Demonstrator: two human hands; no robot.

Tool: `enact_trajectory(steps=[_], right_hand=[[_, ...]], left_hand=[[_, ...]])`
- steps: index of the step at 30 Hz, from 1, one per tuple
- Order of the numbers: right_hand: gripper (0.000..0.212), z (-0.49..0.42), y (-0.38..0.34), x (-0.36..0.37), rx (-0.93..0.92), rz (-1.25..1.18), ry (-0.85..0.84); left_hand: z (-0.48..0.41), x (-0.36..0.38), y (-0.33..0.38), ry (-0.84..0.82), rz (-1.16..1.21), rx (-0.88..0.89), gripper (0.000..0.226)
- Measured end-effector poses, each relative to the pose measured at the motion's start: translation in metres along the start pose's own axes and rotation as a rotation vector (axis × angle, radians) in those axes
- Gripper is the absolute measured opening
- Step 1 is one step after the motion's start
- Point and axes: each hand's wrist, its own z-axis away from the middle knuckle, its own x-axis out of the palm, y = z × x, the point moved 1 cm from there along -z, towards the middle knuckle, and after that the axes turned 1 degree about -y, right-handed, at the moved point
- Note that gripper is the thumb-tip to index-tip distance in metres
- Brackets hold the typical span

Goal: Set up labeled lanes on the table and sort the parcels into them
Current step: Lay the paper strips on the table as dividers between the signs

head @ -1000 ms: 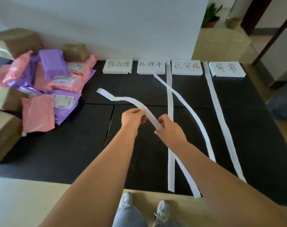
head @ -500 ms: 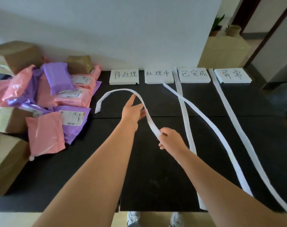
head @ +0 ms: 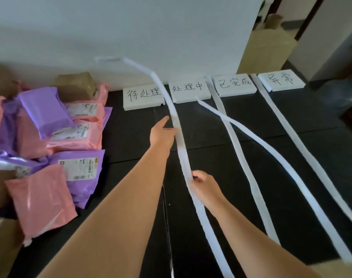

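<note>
On the black table [head: 131, 135], the right hand [head: 203, 184] pinches a white strip [head: 183, 155]. The left hand [head: 162, 133], fingers straight, touches it nearer the back edge.

Improvised parcel-sorting station in an indoor room: black-matted table [head: 131, 137] against a white wall [head: 171, 37], courier mailers [head: 74, 137] heaped left, handwritten lane labels [head: 234, 85] along the far edge.

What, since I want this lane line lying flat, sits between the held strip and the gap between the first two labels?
Nothing visible does. The strip, pinched by the right hand and touched by the left hand, hangs over that gap; the dark mat below shows bare there.
</note>
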Motion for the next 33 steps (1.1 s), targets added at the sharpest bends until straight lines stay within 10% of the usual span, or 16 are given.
enact_trajectory(steps=[33], right_hand=[[0.059,-0.052,0.018,0.013,0.078,0.029,-0.1]], left_hand=[[-0.053,0.027,-0.071,-0.222,-0.703,0.049,0.047]])
